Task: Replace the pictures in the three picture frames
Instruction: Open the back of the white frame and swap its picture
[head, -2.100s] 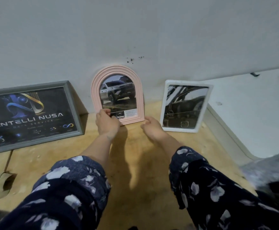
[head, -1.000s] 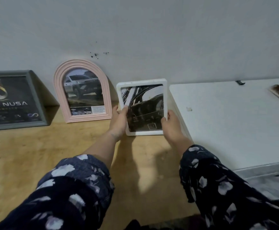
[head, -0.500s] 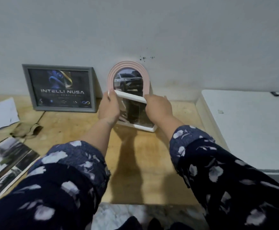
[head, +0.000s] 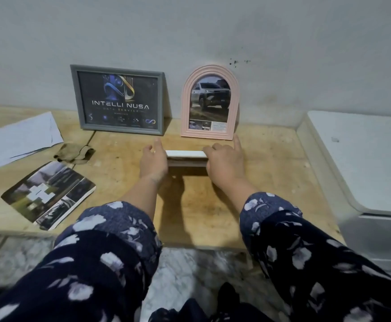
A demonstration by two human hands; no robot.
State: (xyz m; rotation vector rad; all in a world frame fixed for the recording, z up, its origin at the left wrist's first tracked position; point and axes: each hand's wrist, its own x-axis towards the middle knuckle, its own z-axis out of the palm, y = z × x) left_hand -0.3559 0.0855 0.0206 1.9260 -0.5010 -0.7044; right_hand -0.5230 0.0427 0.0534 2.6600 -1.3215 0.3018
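- A white rectangular plastic picture frame [head: 186,154] is held edge-on to the camera, low over the bare wooden tabletop [head: 213,205], in front of the pink arched frame [head: 210,102].
- The left hand [head: 153,161] grips its left end, fingers curled behind, index finger pointing forward.
- The right hand [head: 225,164] grips the right end likewise, index finger extended toward the pink frame's base.
- Both forearms reach forward from dark floral sleeves [head: 110,240].
- A grey rectangular frame with a dark poster [head: 118,99] leans on the wall left of the pink one.
- Loose printed photographs [head: 49,194] and white paper sheets [head: 20,138] lie at the table's left.
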